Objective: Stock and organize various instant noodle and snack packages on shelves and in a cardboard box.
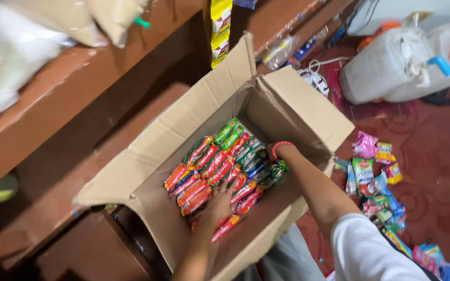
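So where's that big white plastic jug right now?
In the head view the white plastic jug lies on the red floor at upper right, past the open cardboard box and above the scattered snack packets.

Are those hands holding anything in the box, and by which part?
Left hand lies flat on the snack packets, gripping none. Right hand is sunk among them by the box wall; its hold cannot be told.

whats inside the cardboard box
The cardboard box holds rows of red, orange and green sachets. The left hand rests on them; the right hand reaches in at the far side, mostly hidden. Anything beneath the sachets is covered.
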